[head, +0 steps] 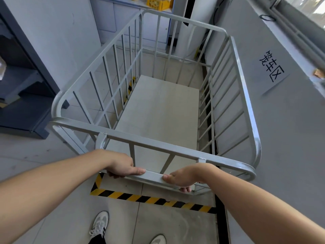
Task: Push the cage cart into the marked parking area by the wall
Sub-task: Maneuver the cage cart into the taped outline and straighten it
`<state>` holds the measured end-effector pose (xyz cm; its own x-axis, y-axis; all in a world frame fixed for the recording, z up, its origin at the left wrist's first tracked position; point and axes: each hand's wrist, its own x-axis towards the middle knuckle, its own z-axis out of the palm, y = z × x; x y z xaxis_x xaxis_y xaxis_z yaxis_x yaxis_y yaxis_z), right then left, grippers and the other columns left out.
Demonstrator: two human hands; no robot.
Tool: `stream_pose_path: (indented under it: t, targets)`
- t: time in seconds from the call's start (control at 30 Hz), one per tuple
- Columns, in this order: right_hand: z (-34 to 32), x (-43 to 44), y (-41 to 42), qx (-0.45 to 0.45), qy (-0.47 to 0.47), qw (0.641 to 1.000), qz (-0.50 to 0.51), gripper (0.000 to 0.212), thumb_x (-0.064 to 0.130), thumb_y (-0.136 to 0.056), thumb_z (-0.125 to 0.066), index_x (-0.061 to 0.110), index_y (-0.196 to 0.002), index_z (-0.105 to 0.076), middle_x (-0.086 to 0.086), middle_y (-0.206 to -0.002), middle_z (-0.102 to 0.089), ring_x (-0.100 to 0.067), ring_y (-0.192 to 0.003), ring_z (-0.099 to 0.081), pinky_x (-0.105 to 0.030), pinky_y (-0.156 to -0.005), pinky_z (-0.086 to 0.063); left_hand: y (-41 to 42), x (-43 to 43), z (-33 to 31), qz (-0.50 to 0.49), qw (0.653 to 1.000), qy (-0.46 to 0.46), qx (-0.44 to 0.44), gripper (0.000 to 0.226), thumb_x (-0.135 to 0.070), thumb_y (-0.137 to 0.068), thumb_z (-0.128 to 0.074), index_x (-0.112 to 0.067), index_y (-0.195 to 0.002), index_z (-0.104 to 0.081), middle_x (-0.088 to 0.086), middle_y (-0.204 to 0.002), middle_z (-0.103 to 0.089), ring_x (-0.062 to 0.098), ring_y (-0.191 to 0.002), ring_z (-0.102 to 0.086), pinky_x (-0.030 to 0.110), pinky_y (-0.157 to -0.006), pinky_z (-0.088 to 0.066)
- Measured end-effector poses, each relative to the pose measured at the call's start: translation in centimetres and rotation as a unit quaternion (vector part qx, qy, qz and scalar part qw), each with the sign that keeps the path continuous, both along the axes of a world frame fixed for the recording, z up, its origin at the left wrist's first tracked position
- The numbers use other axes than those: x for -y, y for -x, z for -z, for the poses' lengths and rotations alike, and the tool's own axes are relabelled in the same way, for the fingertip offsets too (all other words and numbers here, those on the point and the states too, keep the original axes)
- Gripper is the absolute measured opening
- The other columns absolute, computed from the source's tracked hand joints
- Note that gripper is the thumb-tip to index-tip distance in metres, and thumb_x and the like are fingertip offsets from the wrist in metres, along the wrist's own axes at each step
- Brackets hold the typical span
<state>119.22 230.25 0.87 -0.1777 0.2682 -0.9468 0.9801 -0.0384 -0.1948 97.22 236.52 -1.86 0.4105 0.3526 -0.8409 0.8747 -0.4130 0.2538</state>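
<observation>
The white barred cage cart [244, 88] stands lengthwise along the grey wall [281, 138] on the right, its pale floor panel bare. My left hand [123, 167] and my right hand [184, 176] both grip the cart's low handle bar [153, 176] at its near end. Yellow-and-black floor tape [151, 199] marks the parking area: one strip lies just behind the cart's near end, another strip [130, 87] shows through the left bars. A paper sign [271, 69] with black characters is stuck on the wall beside the cart.
A dark blue shelf unit [26, 95] stands to the left of the cart. White cabinets [112, 18] with a yellow crate [159, 3] on top close the far end. My white shoes [99, 224] are on the tiled floor below.
</observation>
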Motion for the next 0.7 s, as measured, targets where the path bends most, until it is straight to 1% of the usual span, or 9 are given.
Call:
stream_pose_path:
  t: [0.13, 0.23, 0.33, 0.47, 0.7]
  targets:
    - [-0.1, 0.6, -2.5, 0.0, 0.001, 1.0, -0.003, 0.071, 0.06, -0.096, -0.011, 0.014, -0.147, -0.025, -0.013, -0.094, -0.054, -0.018, -0.073, -0.05, -0.034, -0.087, -0.036, -2.3, 0.9, 0.3, -0.007, 1.0, 0.002, 0.001, 0.081, -0.088, -0.073, -0.02, -0.015, -0.073, -0.057, 0.003, -0.07, -0.059, 0.02, -0.062, -0.053, 0.031, -0.067, -0.047]
    - [0.0, 1.1, -4.4, -0.003, 0.006, 1.0, -0.004, 0.07, 0.059, -0.096, -0.011, 0.012, -0.146, -0.026, -0.012, -0.089, -0.053, -0.017, -0.071, -0.049, -0.034, -0.09, -0.037, -4.2, 1.7, 0.2, -0.012, 1.0, 0.015, 0.004, 0.081, -0.086, -0.075, -0.021, -0.014, -0.073, -0.057, 0.003, -0.067, -0.058, 0.02, -0.06, -0.052, 0.032, -0.068, -0.048]
    - [0.1, 1.6, -6.5, 0.005, 0.008, 1.0, -0.004, 0.07, 0.06, -0.096, -0.011, 0.011, -0.143, -0.03, -0.009, -0.086, -0.054, -0.018, -0.075, -0.051, -0.036, -0.096, -0.036, -6.3, 2.5, -0.1, -0.013, 1.0, 0.021, 0.007, 0.082, -0.085, -0.077, -0.022, -0.011, -0.075, -0.058, 0.005, -0.067, -0.059, 0.02, -0.058, -0.053, 0.033, -0.068, -0.049]
    - [0.1, 2.0, -8.5, 0.009, 0.013, 1.0, -0.011, 0.07, 0.061, -0.096, -0.013, 0.011, -0.141, -0.032, -0.012, -0.096, -0.056, -0.022, -0.085, -0.053, -0.036, -0.094, -0.035, -8.5, 3.4, -0.6, -0.006, 1.0, 0.018, 0.004, 0.074, -0.079, -0.083, -0.022, -0.013, -0.072, -0.054, 0.003, -0.067, -0.056, 0.017, -0.058, -0.052, 0.031, -0.07, -0.047]
    - [0.4, 2.1, -9.0, 0.002, 0.008, 1.0, -0.013, 0.071, 0.062, -0.095, -0.014, 0.012, -0.142, -0.032, -0.012, -0.095, -0.057, -0.022, -0.082, -0.053, -0.04, -0.102, -0.032, -9.2, 3.8, -1.1, -0.011, 1.0, 0.014, -0.004, 0.068, -0.074, -0.087, -0.021, -0.015, -0.069, -0.05, 0.001, -0.067, -0.052, 0.014, -0.057, -0.048, 0.027, -0.064, -0.043]
